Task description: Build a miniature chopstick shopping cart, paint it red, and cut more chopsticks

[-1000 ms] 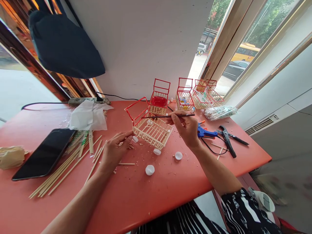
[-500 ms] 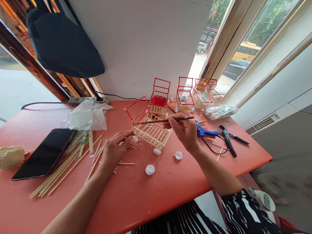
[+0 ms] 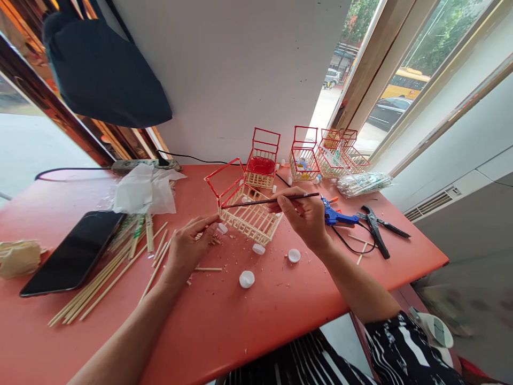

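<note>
A small stick cart [image 3: 250,216] with a red-painted handle frame and bare wooden slats stands tilted in front of me. My right hand [image 3: 298,216] is closed on a thin dark brush [image 3: 256,202], whose tip touches the cart's near left corner, by the red part. My left hand [image 3: 194,238] has its fingertips pressed together at that same corner, steadying the cart from the left. White round caps sit at the cart's base, and two more caps [image 3: 247,279] lie on the table nearer to me. Behind is a cart holding a red dish [image 3: 261,166].
On the left lie a black phone [image 3: 72,254], wooden sticks [image 3: 108,272] and white tissue [image 3: 145,190]. To the right are a blue glue gun [image 3: 339,217], pliers [image 3: 375,230] and a plastic-wrapped bundle [image 3: 363,184]. More red-topped carts [image 3: 304,155] stand at the back.
The brush tip has shifted very slightly to the right along the cart's corner. Both hands keep nearly the same places.
</note>
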`<state>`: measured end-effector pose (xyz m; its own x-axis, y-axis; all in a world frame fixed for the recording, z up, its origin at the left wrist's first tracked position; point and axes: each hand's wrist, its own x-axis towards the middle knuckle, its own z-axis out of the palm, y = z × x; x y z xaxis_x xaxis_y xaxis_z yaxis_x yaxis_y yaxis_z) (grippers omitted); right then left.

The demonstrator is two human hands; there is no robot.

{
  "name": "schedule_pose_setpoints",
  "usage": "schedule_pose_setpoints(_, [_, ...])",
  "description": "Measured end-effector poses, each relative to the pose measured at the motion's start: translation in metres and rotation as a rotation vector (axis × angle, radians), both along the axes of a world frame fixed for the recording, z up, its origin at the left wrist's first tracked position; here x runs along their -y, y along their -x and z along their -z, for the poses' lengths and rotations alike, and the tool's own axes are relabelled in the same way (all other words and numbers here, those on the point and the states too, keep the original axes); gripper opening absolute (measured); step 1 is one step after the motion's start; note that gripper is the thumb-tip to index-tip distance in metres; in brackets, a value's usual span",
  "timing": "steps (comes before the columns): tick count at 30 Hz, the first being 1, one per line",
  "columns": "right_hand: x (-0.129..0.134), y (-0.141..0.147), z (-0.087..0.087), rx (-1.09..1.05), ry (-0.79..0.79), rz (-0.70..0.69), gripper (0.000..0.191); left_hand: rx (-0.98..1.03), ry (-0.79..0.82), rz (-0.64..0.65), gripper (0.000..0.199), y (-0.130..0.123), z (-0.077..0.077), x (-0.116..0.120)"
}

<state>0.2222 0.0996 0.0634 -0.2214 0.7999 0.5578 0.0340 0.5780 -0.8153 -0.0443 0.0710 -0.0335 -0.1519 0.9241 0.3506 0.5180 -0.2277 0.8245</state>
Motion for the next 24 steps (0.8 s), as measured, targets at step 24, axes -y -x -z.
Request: schedule_pose_setpoints(24, [0.0094,0.0022,-0.008,0.143,-0.179,0.055,0.02,0.009,-0.011,0.018,0.034,-0.0006,-0.001,0.0006])
